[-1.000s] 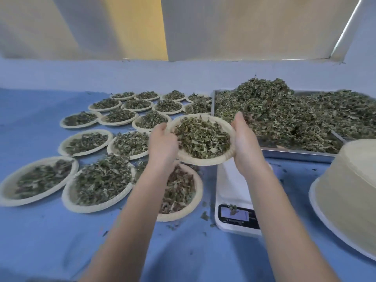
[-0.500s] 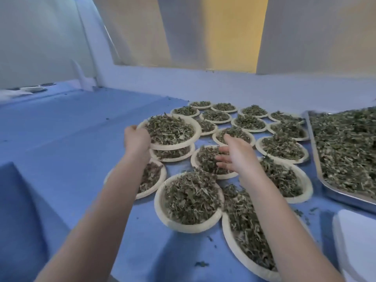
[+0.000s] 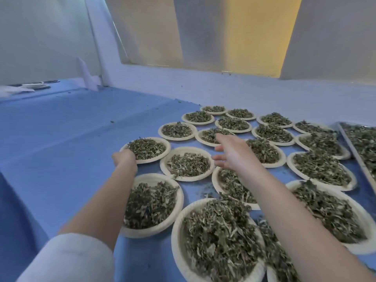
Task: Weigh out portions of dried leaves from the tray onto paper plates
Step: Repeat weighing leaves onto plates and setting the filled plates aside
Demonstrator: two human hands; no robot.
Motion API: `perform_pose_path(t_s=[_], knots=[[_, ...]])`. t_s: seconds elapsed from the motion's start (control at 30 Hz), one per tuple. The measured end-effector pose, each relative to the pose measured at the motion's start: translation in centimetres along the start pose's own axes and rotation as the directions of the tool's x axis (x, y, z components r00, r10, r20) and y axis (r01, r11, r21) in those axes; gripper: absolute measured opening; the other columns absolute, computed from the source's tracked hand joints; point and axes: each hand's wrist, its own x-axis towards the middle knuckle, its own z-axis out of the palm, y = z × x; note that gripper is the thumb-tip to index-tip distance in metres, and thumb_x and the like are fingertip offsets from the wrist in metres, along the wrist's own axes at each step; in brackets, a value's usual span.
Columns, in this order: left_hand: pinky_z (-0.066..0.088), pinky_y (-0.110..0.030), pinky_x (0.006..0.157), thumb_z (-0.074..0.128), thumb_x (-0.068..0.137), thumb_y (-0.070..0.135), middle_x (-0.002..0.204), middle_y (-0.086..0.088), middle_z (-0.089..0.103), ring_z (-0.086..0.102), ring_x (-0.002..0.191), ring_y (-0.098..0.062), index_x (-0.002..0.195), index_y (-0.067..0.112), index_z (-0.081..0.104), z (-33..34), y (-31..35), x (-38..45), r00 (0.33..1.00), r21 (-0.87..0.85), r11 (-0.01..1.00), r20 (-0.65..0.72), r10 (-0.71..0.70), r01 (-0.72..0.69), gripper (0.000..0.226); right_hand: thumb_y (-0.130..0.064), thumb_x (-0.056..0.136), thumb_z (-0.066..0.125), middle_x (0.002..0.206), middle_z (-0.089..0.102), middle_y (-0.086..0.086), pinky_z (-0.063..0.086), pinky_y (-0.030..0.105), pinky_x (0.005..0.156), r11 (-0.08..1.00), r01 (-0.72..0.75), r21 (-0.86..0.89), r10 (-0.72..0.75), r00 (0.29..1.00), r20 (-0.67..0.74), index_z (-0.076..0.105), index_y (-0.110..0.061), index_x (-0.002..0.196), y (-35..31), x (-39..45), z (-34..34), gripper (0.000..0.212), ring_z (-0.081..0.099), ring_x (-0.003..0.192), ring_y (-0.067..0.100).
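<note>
Head view: the left hand (image 3: 124,159) grips the near rim of a filled paper plate (image 3: 145,150) at the ten o'clock edge of the plate cluster, apparently setting it on the blue desk (image 3: 61,151); whether it rests flat yet cannot be told. The right hand (image 3: 232,154) hangs with fingers spread and holding nothing, above the plates at centre. Judgement: the step in hand is placing a weighed portion. To do it well, lower the plate level so no dried leaves (image 3: 146,147) spill, seat it clear of the neighbouring plate (image 3: 187,163) at its four o'clock, then release the rim without dragging it. The right hand should stay clear of heaped leaves below it. Count: about seventeen filled plates in view, some cut by the frame at five o'clock, so the figure is approximate; one metal tray (image 3: 360,147) of loose leaves at three o'clock, only partly visible; two hands; one white sleeve (image 3: 69,259) at seven o'clock. No scale is in view.
</note>
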Motion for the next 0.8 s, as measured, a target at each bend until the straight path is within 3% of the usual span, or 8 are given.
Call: perform_pose_path(t_s=[0.1,0.17,0.27,0.37,0.5,0.6,0.7,0.8], knots=[[0.036,-0.033,0.077,0.037,0.098,0.010,0.138,-0.014,0.045,0.049,0.099,-0.026,0.140,0.003,0.034,0.4,0.1,1.2,0.997,0.018,1.000,-0.080,-0.015,0.016,0.043,-0.044,0.097,0.043,0.088,0.059,0.001,0.052,0.047,0.089,0.999,0.027,-0.020,-0.026,0.999,0.037,0.047,-0.030,0.087,0.1,0.7,0.9,0.018,0.066,0.089,0.024],[0.042,-0.037,0.085,0.033,0.098,0.010,0.141,-0.013,0.043,0.050,0.119,-0.028,0.143,0.005,0.030,0.6,0.4,1.9,0.993,0.042,0.998,-0.110,-0.042,0.047,0.045,-0.046,0.097,0.043,0.089,0.059,0.001,0.053,0.047,0.088,1.000,0.025,-0.007,-0.025,0.999,0.035,0.049,-0.030,0.090,0.6,0.8,0.9,0.018,0.066,0.090,0.024],[0.041,-0.042,0.099,0.033,0.097,0.008,0.141,-0.014,0.043,0.046,0.126,-0.030,0.142,0.004,0.028,0.4,0.4,2.6,0.991,0.172,0.985,-0.131,0.002,0.021,0.045,-0.043,0.098,0.044,0.093,0.059,0.001,0.054,0.045,0.087,1.000,0.013,-0.007,-0.013,0.999,0.029,0.050,-0.025,0.104,1.2,0.8,0.7,0.020,0.065,0.091,0.022],[0.033,-0.043,0.110,0.035,0.098,0.012,0.150,-0.016,0.031,0.033,0.136,-0.031,0.145,0.004,0.024,0.4,-0.1,2.4,0.995,0.308,0.951,-0.100,0.029,0.003,0.050,-0.039,0.098,0.044,0.095,0.057,0.001,0.055,0.045,0.086,1.000,0.006,-0.004,-0.006,0.999,0.032,0.050,-0.025,0.103,1.6,0.5,0.3,0.017,0.065,0.089,0.020],[0.021,-0.042,0.112,0.040,0.097,0.012,0.159,-0.007,0.009,0.015,0.142,-0.027,0.151,0.007,0.007,0.5,0.3,0.8,0.993,0.545,0.838,-0.115,0.036,0.032,0.064,-0.041,0.097,0.044,0.093,0.059,0.001,0.054,0.044,0.088,1.000,0.017,0.003,-0.017,0.999,0.032,0.052,-0.028,0.101,1.6,-0.1,-0.3,0.017,0.066,0.090,0.021],[0.012,-0.042,0.115,0.036,0.099,0.014,0.160,-0.003,-0.005,0.005,0.145,-0.026,0.151,0.010,-0.003,0.8,1.1,-0.5,0.995,0.615,0.788,-0.079,0.059,0.002,0.065,-0.043,0.097,0.044,0.091,0.060,0.001,0.054,0.045,0.088,1.000,0.025,0.017,-0.025,0.999,0.021,0.051,-0.029,0.103,1.2,-0.7,-1.0,0.017,0.066,0.090,0.022],[0.007,-0.041,0.116,0.030,0.102,0.017,0.160,-0.004,-0.002,0.001,0.146,-0.026,0.152,0.011,0.005,0.9,2.3,-2.8,0.988,0.639,0.759,0.010,0.155,-0.126,0.056,-0.042,0.096,0.045,0.091,0.060,0.001,0.055,0.045,0.086,0.998,0.037,0.044,-0.037,0.999,0.014,0.049,-0.032,0.096,0.6,-1.7,-1.5,0.012,0.067,0.089,0.022],[0.030,-0.042,0.106,0.035,0.098,0.011,0.152,-0.015,0.025,0.030,0.133,-0.035,0.144,0.003,0.028,1.8,4.0,-7.7,0.946,0.669,0.670,0.197,0.257,-0.321,0.047,-0.040,0.096,0.046,0.090,0.061,0.001,0.054,0.046,0.087,0.995,0.043,0.086,-0.042,0.999,-0.004,0.051,-0.033,0.088,-0.2,-3.4,-1.9,0.012,0.067,0.089,0.023]])
